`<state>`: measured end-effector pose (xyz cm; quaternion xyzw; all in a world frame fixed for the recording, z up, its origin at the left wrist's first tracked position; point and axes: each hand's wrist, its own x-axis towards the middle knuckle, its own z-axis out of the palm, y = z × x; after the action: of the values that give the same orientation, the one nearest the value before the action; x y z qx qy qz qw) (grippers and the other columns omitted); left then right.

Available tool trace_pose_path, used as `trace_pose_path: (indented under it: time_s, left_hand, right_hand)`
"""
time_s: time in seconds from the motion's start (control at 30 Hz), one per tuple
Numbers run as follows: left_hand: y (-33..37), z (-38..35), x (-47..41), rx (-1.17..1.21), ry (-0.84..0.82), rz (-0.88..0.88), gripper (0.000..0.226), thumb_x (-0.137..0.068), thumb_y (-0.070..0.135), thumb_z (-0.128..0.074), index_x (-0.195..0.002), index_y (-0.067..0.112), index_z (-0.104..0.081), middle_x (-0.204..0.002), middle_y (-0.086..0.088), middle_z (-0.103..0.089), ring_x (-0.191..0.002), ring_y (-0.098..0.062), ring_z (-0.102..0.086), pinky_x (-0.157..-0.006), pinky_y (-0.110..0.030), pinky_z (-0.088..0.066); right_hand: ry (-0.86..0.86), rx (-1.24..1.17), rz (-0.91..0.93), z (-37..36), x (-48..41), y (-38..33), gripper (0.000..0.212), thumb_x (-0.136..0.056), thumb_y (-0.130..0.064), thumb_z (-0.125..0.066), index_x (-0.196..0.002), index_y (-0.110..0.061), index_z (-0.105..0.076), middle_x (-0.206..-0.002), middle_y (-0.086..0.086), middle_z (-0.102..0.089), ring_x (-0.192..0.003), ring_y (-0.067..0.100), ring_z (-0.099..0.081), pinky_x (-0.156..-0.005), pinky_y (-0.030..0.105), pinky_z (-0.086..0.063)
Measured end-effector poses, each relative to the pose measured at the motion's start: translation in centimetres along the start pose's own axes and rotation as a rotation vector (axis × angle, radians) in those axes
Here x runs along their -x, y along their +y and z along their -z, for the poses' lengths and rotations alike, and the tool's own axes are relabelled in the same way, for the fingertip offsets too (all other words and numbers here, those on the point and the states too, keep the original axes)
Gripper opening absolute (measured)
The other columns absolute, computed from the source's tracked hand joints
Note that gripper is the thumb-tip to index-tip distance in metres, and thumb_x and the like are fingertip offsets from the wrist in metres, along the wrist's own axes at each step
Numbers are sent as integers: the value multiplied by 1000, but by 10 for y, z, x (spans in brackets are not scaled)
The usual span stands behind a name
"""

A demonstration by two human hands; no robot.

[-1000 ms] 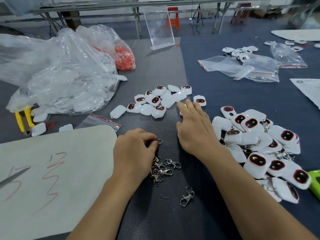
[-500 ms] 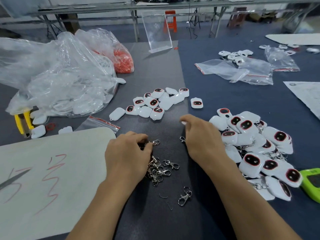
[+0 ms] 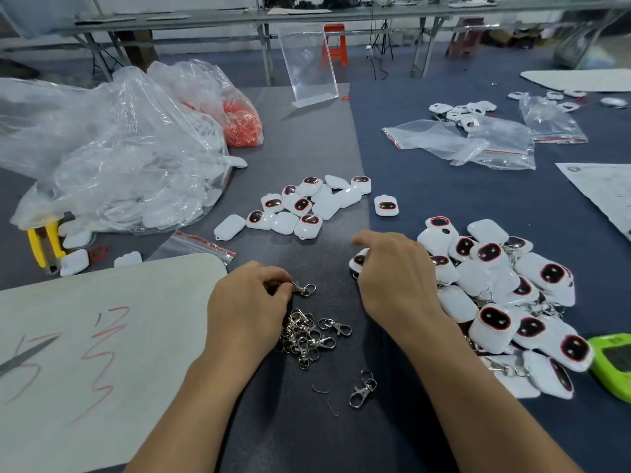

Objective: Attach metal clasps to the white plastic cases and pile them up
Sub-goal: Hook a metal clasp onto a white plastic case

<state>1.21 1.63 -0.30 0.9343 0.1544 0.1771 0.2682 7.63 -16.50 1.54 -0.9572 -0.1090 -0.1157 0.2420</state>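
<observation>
Table [image 3: 426,186]: dark mat in front of you | centre: loose white cases [image 3: 309,204] | near you: heap of metal clasps [image 3: 307,336] | your right: clasped cases piled [image 3: 505,302] | left: full plastic bags [image 3: 112,158], white board [image 3: 102,353]

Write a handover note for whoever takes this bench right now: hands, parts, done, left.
Left hand: pinching one metal clasp at its fingertips, above the loose clasp heap.
Right hand: grip closed on a white case, held mostly under the palm.
Done: pile of clasped cases to the right.
Left: join this pair, then the unclasped cases ahead. One stray clasp lies nearer you.
</observation>
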Motion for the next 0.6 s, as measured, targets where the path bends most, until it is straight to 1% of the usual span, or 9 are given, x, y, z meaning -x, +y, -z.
trace_pose_path:
  time_s: [0.07,0.13,0.2,0.23,0.3,0.37,0.47,0.53,0.6]
  left_hand:
    - [0,0,1,16,29,31,7,-82,33,-75,-78,38,-75,-79,18,-65,-78,-5,-58,-65,-20,-38]
    - [2,1,2,-30,68,40,4,-83,41,-73,-80,40,-75,-81,20,-64,-81,-7,-58,-66,-24,-36]
    - [4,2,5,-101,59,12,8,-83,48,-69,-83,42,-74,-83,21,-64,-82,-8,-56,-68,-27,-36]
    - [5,2,5,-117,35,-1,8,-83,49,-68,-84,43,-74,-83,22,-64,-82,-7,-56,-67,-26,-36]
    - [5,4,6,-90,-20,-22,9,-80,42,-68,-86,45,-74,-83,24,-63,-79,-3,-57,-65,-24,-40]
    - [4,6,5,-4,-80,-52,17,-79,29,-70,-85,45,-76,-82,24,-65,-77,0,-59,-68,-20,-45]
    - [5,7,5,139,-164,-84,28,-82,14,-72,-85,40,-80,-84,27,-68,-81,3,-62,-69,-6,-40]
    - [6,8,5,193,-135,-60,27,-81,11,-76,-89,37,-81,-80,27,-69,-79,4,-62,-70,-4,-40]
    - [5,10,5,189,-67,7,21,-81,21,-79,-95,37,-80,-77,26,-68,-77,4,-61,-73,-7,-42]
  right_hand:
    - [-51,12,-78,3,-4,7,39,-93,-11,-50,-124,-26,-68,-112,10,-71,-104,31,-58,-83,36,-35]
    - [-23,69,-110,7,-6,14,26,-98,-30,-52,-116,-26,-69,-105,6,-72,-103,27,-55,-86,37,-32]
    - [-39,135,-62,6,-5,15,27,-97,-46,-53,-107,-27,-69,-97,0,-71,-106,24,-54,-92,39,-33]
    - [-61,152,-27,5,-4,14,28,-95,-49,-53,-104,-28,-68,-95,-2,-69,-107,24,-54,-93,40,-33]
    - [-91,161,22,3,-2,12,25,-95,-46,-56,-109,-28,-65,-98,-4,-68,-107,24,-54,-95,40,-34]
    - [-103,164,40,1,-3,10,24,-94,-37,-59,-115,-27,-63,-104,-3,-68,-108,24,-53,-97,39,-33]
    - [-117,106,15,1,-5,10,34,-91,-27,-65,-125,-27,-60,-110,-1,-68,-109,25,-54,-97,38,-33]
    - [-137,48,-51,7,-8,13,47,-89,-24,-67,-134,-27,-55,-114,2,-67,-109,28,-55,-96,38,-35]
    - [-142,11,-124,16,-10,19,54,-86,-21,-68,-138,-27,-54,-120,3,-64,-111,30,-56,-98,39,-38]
